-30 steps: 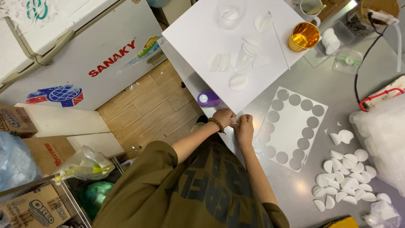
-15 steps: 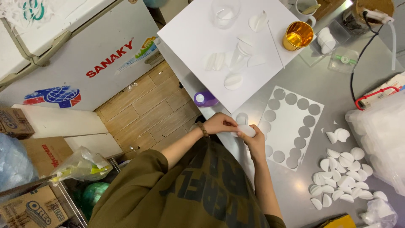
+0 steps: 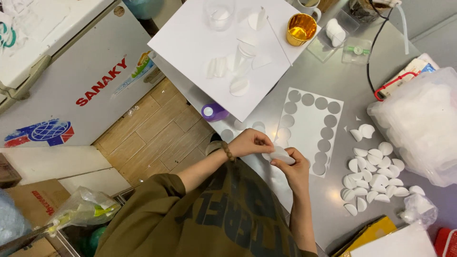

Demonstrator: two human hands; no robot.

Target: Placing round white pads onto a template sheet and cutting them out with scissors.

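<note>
left hand (image 3: 250, 143) fingers pinched | right hand (image 3: 293, 166) fingers curled | hands touching

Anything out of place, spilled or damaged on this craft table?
Nothing looks spilled or broken. The white board overhangs the table edge, with a purple punch under it. Both hands, left and right, hold a white paper disc. Folded discs lie loosely piled.

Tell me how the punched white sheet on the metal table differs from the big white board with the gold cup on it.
The punched sheet is smaller and full of round holes; the white board is larger and uncut. The punched sheet lies bare on the metal table, while the white board carries a gold cup, a clear glass and folded paper circles. Both are flat and white.
</note>
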